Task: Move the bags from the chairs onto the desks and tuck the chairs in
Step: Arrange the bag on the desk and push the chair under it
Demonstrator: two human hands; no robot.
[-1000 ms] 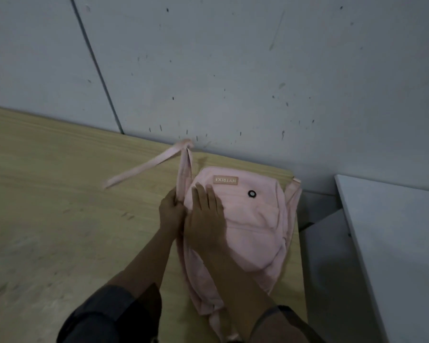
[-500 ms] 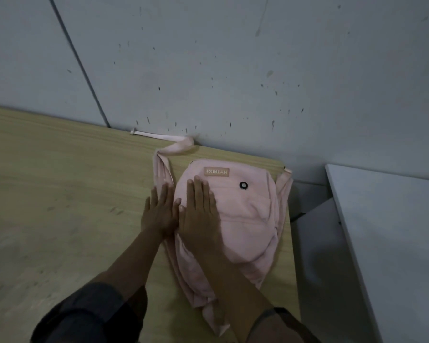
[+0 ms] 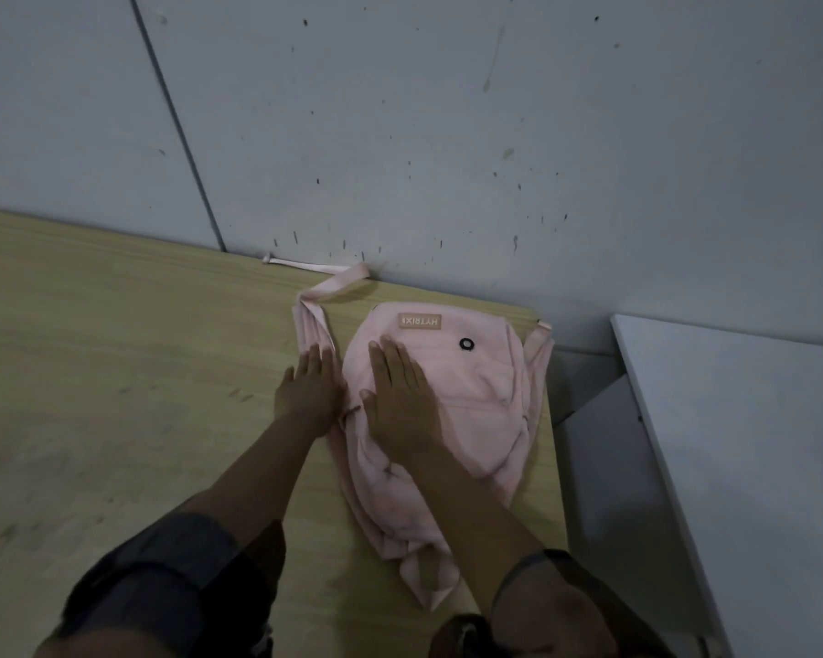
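A pink backpack (image 3: pixel 476 396) lies flat on the wooden desk (image 3: pixel 115 396), near the desk's right end and close to the wall. Its strap (image 3: pixel 333 284) runs left along the wall's foot. My right hand (image 3: pixel 400 401) presses flat on the bag's left half with straight fingers. My left hand (image 3: pixel 310 391) lies flat beside it, on the bag's left edge and strap. No chair is in view.
A grey wall (image 3: pixel 447 135) stands right behind the desk. To the right, across a narrow gap (image 3: pixel 590 444), is a white desk top (image 3: pixel 742 444). The wooden desk stretches far to the left.
My left hand has let go of the strap it held up and now lies flat. The strap has dropped against the wall. The right hand stays on the bag.
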